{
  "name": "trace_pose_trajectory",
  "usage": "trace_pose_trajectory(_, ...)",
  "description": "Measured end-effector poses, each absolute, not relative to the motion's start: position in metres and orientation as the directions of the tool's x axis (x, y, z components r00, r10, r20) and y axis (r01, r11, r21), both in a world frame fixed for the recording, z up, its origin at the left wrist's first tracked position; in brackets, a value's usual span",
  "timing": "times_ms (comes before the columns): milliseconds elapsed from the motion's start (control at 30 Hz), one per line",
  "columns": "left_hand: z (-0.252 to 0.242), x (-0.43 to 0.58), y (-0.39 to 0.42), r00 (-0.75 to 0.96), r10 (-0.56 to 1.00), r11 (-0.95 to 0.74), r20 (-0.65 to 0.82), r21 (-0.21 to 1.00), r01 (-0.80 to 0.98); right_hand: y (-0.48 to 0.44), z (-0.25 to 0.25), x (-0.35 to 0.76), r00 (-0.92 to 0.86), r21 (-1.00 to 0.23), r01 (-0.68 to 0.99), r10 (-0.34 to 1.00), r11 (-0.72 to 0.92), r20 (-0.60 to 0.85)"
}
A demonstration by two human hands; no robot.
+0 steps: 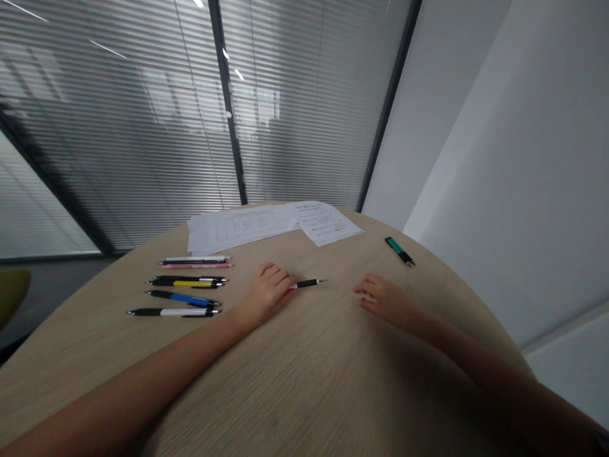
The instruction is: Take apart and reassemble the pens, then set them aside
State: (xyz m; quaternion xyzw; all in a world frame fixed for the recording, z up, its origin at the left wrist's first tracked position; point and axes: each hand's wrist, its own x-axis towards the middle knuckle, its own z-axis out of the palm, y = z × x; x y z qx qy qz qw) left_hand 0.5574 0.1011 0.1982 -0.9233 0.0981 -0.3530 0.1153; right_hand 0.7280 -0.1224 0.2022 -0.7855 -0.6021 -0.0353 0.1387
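My left hand (pixel 271 287) rests over the middle of the table, its fingers closed on a pen (pixel 309 283). The pen's black grip and tip stick out to the right, a bit of its white barrel shows, and the rest is hidden under the hand. To the right, my right hand (pixel 383 297) hovers close to the tabletop with fingers bent and slightly apart, holding nothing I can see. Left of my left hand lie several pens in small groups: silver and pink pens (pixel 197 261), black and yellow pens (pixel 188 283), a blue pen (pixel 183 298) and a white pen (pixel 176 312).
Green pens (pixel 398 250) with black grips lie near the right edge of the round wooden table (pixel 266 393). Printed papers (pixel 252 227) are spread at the far edge. Behind stands a glass partition with blinds (pixel 304 127), and a white wall (pixel 533 158) is at the right.
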Motion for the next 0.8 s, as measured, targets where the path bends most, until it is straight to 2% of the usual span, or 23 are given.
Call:
trace_pose_trajectory(67,0.198,0.558,0.104,0.753,-0.249,-0.955,0.610,-0.283,-0.086,-0.121,0.200,0.730,0.286,-0.200,0.947,0.945,-0.252,0.159)
trace_pose_trajectory(133,0.197,0.558,0.105,0.769,-0.259,-0.952,0.585,-0.288,-0.102,-0.119,0.199,0.729,0.295,-0.241,0.937,0.942,-0.253,0.159)
trace_pose_trajectory(367,0.199,0.557,0.094,0.718,-0.399,-0.910,0.571,-0.340,-0.236,-0.113,0.203,0.707,0.394,-0.543,0.824,0.851,-0.160,0.348)
trace_pose_trajectory(433,0.201,0.556,0.090,0.702,-0.446,-0.886,0.555,-0.383,-0.260,-0.113,0.202,0.699,0.411,-0.585,0.801,0.827,-0.126,0.384)
trace_pose_trajectory(533,0.201,0.557,0.088,0.686,-0.487,-0.861,0.541,-0.430,-0.272,-0.112,0.198,0.692,0.411,-0.579,0.809,0.798,-0.098,0.440)
trace_pose_trajectory(800,0.200,0.557,0.090,0.688,-0.488,-0.859,0.538,-0.438,-0.266,-0.109,0.191,0.688,0.350,-0.457,0.885,0.769,-0.084,0.536)
